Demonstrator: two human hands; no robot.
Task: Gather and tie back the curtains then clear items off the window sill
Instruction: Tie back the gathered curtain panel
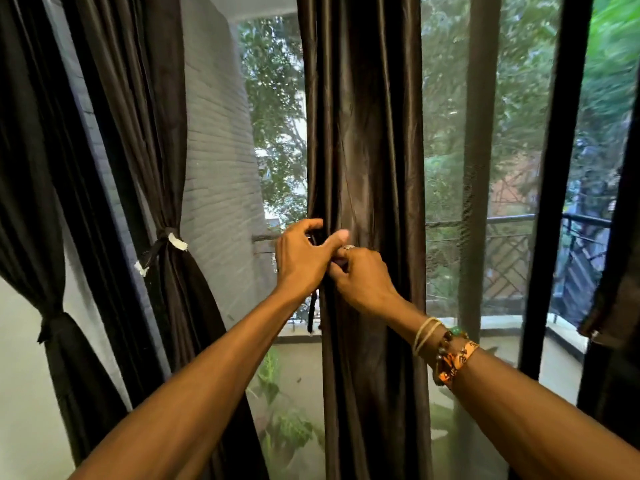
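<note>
Both hands meet on the middle curtain (363, 133), which hangs straight before the window, a dark brown cloth with a satin shine and long vertical folds. The left hand (301, 258) has its fingers curled round the curtain's left edge and a thin black tie (313, 313); the loose end of the tie hangs under the wrist. The right hand (363, 278) (a ring (348, 247) on one finger, bead and thread bracelets (446, 351) at the wrist) touches the left thumb with clenched fingers; what its grip holds I cannot tell. At the left, another curtain (162, 150) is tied at its waist, with white tabs.
</note>
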